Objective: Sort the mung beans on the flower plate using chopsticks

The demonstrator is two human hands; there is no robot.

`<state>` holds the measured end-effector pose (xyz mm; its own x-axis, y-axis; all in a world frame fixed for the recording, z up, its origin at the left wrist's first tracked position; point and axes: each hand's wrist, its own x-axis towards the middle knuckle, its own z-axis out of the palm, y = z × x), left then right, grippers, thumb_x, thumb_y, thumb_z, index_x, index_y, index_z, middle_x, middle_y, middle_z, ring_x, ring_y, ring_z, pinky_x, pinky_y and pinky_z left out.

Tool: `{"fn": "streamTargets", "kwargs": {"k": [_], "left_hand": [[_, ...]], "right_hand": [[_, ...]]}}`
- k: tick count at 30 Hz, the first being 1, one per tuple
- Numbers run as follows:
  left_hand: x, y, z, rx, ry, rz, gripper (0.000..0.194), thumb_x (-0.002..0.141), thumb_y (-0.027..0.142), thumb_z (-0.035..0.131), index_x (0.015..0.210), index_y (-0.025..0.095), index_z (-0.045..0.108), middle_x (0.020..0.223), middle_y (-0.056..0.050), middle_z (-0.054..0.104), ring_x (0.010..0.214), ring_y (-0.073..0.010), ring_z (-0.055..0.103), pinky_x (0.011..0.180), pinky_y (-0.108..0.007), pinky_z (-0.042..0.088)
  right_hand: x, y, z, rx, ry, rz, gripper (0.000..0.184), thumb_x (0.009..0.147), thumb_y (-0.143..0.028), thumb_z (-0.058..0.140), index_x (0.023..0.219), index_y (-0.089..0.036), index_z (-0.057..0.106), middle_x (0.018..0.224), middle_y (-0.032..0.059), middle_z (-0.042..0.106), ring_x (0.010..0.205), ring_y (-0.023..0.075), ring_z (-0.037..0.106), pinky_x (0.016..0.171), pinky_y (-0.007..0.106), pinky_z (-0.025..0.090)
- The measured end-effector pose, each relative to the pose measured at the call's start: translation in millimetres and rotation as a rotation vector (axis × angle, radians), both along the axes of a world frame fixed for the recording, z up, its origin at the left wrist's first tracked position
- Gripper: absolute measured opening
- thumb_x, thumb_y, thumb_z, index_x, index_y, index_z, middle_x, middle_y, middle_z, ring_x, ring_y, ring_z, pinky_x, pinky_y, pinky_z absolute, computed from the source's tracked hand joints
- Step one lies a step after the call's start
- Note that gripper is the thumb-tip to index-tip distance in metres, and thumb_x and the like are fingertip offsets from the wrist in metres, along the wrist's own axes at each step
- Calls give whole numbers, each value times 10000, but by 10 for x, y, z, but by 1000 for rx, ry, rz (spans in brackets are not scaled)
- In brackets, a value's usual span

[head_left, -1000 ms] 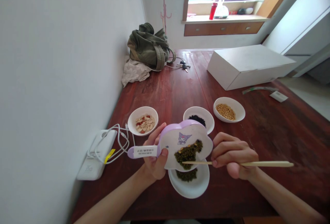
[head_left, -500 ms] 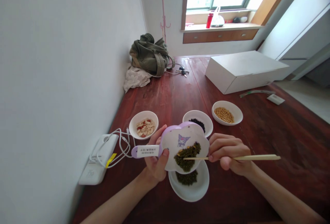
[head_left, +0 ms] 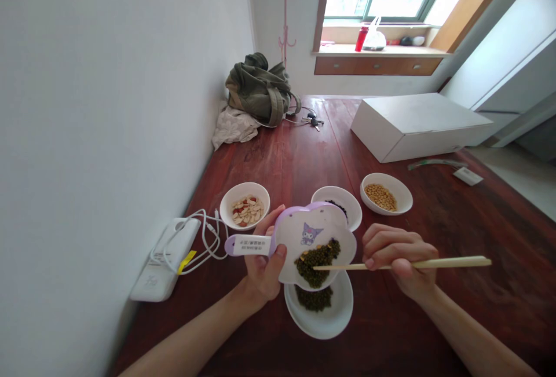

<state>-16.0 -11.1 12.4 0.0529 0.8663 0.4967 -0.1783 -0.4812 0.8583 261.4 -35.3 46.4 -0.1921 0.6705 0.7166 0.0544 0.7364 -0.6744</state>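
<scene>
My left hand [head_left: 266,270] grips a flower-shaped white and purple bowl [head_left: 286,238] with a labelled handle, thumb on its inner side. It is tilted toward me and shows a cartoon figure. Green beans, apparently mung beans [head_left: 316,264], lie in its lower part with a few yellow beans among them. My right hand [head_left: 402,255] is closed around light wooden chopsticks [head_left: 456,262], whose tips touch the green beans. Directly below the tilted bowl, partly covered by it, a white bowl [head_left: 321,326] on the table holds more green beans.
Further white bowls hold pale seeds with reddish pieces [head_left: 247,211], black beans [head_left: 336,206] and yellow soybeans [head_left: 381,196]. A white power bank [head_left: 163,267] with cables lies by the wall. Farther back are a green bag [head_left: 260,90], keys [head_left: 313,122] and a white box [head_left: 417,128].
My right hand has shifted right with the chopsticks, and their tips have slid slightly right through the green beans. The left hand keeps the bowl tilted. The whole view has shifted slightly.
</scene>
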Motion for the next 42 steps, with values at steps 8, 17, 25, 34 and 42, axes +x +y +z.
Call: {"fn": "streamTargets", "kwargs": {"k": [8, 17, 25, 34, 42], "left_hand": [[49, 11, 57, -40, -39, -38, 586, 1065, 483, 673, 1585, 219, 620, 1208, -149, 815, 811, -208, 739, 709, -341, 630], [54, 14, 54, -12, -27, -52, 571, 1071, 460, 663, 1589, 226, 621, 1178, -143, 814, 777, -204, 718, 678, -344, 621], [59, 16, 64, -31, -45, -74, 578, 1056, 477, 682, 1573, 226, 630, 1156, -142, 819, 746, -197, 716, 658, -338, 617], [26, 27, 58, -18, 8, -49, 593, 1059, 501, 679, 1578, 217, 641, 1162, -149, 826, 757, -219, 731, 712, -388, 634], [13, 37, -19, 68, -4, -25, 592, 1047, 441, 688, 1599, 235, 633, 1273, -165, 830, 975, -285, 814, 825, -413, 676]], "right_hand": [[-68, -35, -51, 4, -14, -6, 456, 1076, -544, 695, 854, -180, 859, 670, 77, 779, 611, 202, 712, 580, 360, 587], [-87, -35, -26, 35, -60, 17, 436, 1072, -526, 711, 867, -168, 852, 686, 79, 791, 624, 190, 732, 599, 342, 604], [-75, -32, -18, 30, -99, 53, 429, 1057, -541, 721, 887, -173, 859, 716, 79, 807, 612, 177, 738, 574, 319, 588], [-85, -43, -39, 9, -86, 70, 440, 1054, -539, 719, 870, -162, 854, 720, 78, 803, 619, 168, 734, 585, 310, 574], [-73, -43, -26, 16, -96, 84, 442, 1064, -536, 708, 880, -162, 855, 727, 76, 805, 624, 166, 745, 577, 305, 570]]}}
